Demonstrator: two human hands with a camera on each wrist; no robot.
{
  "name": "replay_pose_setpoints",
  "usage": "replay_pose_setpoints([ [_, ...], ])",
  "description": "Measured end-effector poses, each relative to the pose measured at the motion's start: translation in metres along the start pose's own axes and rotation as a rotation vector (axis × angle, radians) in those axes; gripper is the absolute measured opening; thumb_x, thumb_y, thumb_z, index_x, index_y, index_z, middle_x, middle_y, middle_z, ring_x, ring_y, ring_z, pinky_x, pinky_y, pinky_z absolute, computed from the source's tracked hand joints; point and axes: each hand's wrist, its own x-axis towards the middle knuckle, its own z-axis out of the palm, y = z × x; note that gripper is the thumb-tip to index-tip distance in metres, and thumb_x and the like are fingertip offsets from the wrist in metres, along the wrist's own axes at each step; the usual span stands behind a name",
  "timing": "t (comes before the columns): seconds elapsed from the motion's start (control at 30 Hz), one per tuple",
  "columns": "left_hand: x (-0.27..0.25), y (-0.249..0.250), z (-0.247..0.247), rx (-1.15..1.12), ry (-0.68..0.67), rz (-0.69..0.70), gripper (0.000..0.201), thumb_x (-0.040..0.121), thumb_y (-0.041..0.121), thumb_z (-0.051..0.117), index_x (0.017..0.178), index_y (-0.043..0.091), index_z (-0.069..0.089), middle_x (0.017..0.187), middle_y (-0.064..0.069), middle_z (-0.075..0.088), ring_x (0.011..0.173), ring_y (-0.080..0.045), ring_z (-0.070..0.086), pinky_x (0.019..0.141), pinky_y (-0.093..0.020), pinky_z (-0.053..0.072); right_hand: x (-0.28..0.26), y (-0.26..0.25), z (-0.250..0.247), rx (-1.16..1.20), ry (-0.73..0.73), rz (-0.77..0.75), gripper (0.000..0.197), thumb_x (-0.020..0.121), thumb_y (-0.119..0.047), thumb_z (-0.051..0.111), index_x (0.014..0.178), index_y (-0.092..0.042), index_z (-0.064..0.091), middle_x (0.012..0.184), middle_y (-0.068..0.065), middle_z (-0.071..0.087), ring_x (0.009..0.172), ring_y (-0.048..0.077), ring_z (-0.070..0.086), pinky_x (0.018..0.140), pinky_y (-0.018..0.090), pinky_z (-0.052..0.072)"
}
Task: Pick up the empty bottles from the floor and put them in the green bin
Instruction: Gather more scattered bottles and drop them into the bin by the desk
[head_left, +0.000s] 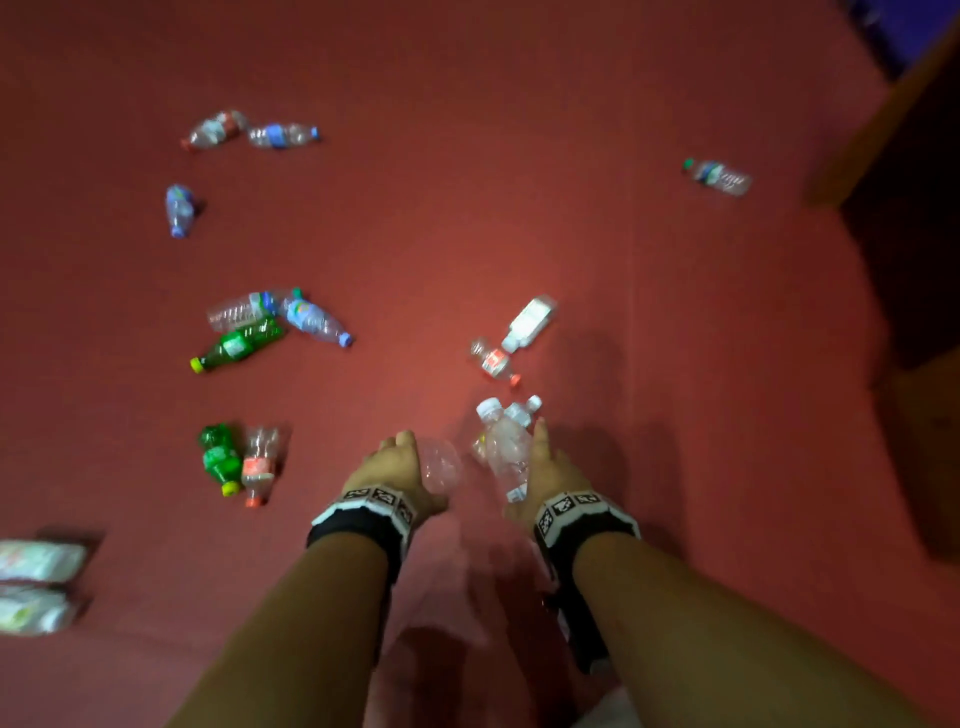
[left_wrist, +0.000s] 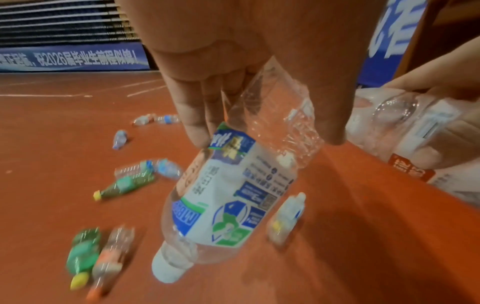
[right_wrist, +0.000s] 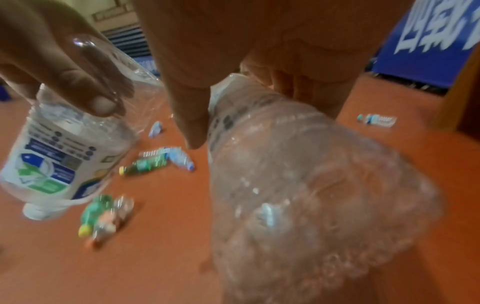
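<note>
My left hand (head_left: 400, 452) (left_wrist: 265, 133) grips an empty clear bottle (left_wrist: 226, 195) (head_left: 439, 467) with a white, blue and green label, its white cap pointing down. Beside it, my right hand (head_left: 540, 457) (right_wrist: 259, 127) grips a crumpled clear bottle (head_left: 504, 447) (right_wrist: 311, 185) with a white cap. Both hands hover close together above the red floor (head_left: 519, 156). A small white-capped bottle (head_left: 525, 409) (left_wrist: 285, 218) lies just beyond the right hand. Several more empty bottles are scattered on the floor, among them a green one (head_left: 236, 345). No green bin shows in any view.
Two bottles (head_left: 511, 338) lie ahead of my hands and a green and orange-capped pair (head_left: 239, 462) lies to the left. A lone bottle (head_left: 719, 177) is at the far right near dark wooden furniture (head_left: 909, 234). White packs (head_left: 36, 561) sit at the lower left.
</note>
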Motion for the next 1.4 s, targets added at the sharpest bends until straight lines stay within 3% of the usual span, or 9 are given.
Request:
replay_pose_setpoints([
  [0.23,-0.181,0.181,-0.213,-0.181,0.144,0.25,0.071,0.07,0.042,0.079,0.122,0.022,0.035,0.119,-0.002,0.051,0.101,-0.025,0.059,0.09,-0.037,0.053,-0.195,-0.015,-0.261,0.267,0.254,0.114,0.096,0.09,-0.037,0.063,0.156,-0.021,-0.005,0.149,0.007,0.04,0.133,0.028,0.043,0.108,0.035,0.039],
  [0.33,-0.254,0.277,-0.26,-0.18,0.112,0.487,0.065,0.069,0.032,0.073,0.119,0.032,0.032,0.109,0.002,0.053,0.082,-0.022,0.066,0.071,-0.039,0.06,-0.272,0.012,-0.343,0.38,0.431,0.195,0.086,0.089,-0.041,0.059,0.155,-0.024,0.008,0.15,0.008,0.037,0.131,0.027,0.046,0.107,0.033,0.04],
  [0.43,-0.317,0.374,-0.269,-0.163,0.054,0.699,0.047,0.07,0.028,0.066,0.105,0.033,0.036,0.097,0.001,0.056,0.074,-0.02,0.067,0.066,-0.039,0.061,-0.343,0.059,-0.408,0.447,0.547,0.295,0.096,0.084,-0.037,0.068,0.156,-0.025,0.006,0.152,0.009,0.025,0.132,0.029,0.044,0.104,0.032,0.04],
  [0.53,-0.375,0.462,-0.246,-0.099,-0.051,0.855,0.046,0.069,0.032,0.077,0.098,0.032,0.041,0.095,0.004,0.061,0.074,-0.011,0.064,0.061,-0.028,0.057,-0.407,0.13,-0.442,0.458,0.688,0.396,0.094,0.081,-0.036,0.071,0.154,-0.028,0.011,0.145,0.003,0.029,0.129,0.027,0.043,0.103,0.033,0.042],
  [0.67,-0.442,0.57,-0.188,0.123,-0.063,1.029,0.063,0.056,0.055,0.081,0.1,0.027,0.047,0.102,0.009,0.048,0.087,-0.011,0.056,0.077,-0.029,0.048,-0.481,0.251,-0.467,0.405,0.797,0.591,0.086,0.081,-0.039,0.072,0.148,-0.027,0.02,0.138,0.001,0.04,0.128,0.026,0.035,0.105,0.037,0.039],
  [0.83,-0.522,0.7,-0.093,0.131,-0.08,1.196,0.079,0.06,0.045,0.085,0.124,0.019,0.048,0.113,0.004,0.043,0.1,-0.016,0.056,0.091,-0.031,0.048,-0.551,0.392,-0.494,0.492,0.883,0.766,0.052,0.08,-0.025,0.063,0.126,-0.016,0.041,0.127,0.008,0.049,0.118,0.03,0.048,0.097,0.035,0.043],
  [0.93,-0.561,0.765,-0.042,0.161,-0.135,1.288,0.087,0.065,0.037,0.085,0.138,0.022,0.04,0.122,0.0,0.044,0.11,-0.021,0.055,0.098,-0.032,0.046,-0.585,0.459,-0.501,0.58,0.937,0.866,0.055,0.081,-0.021,0.069,0.125,-0.01,0.038,0.128,0.011,0.041,0.114,0.03,0.053,0.093,0.033,0.043],
  [1.17,-0.604,0.877,0.065,0.313,-0.25,1.437,0.089,0.07,0.035,0.083,0.144,0.022,0.035,0.138,-0.002,0.043,0.123,-0.024,0.051,0.104,-0.037,0.043,-0.613,0.578,-0.506,0.747,1.033,1.096,0.061,0.069,-0.04,0.073,0.118,-0.013,0.05,0.119,0.01,0.055,0.109,0.032,0.056,0.09,0.037,0.049],
  [1.4,-0.617,0.981,0.153,0.549,-0.392,1.567,0.088,0.074,0.034,0.081,0.145,0.021,0.031,0.144,-0.004,0.04,0.126,-0.026,0.05,0.103,-0.036,0.044,-0.608,0.668,-0.518,0.973,1.043,1.262,0.063,0.061,-0.032,0.082,0.111,-0.012,0.05,0.111,0.006,0.054,0.097,0.027,0.061,0.08,0.037,0.054],
])
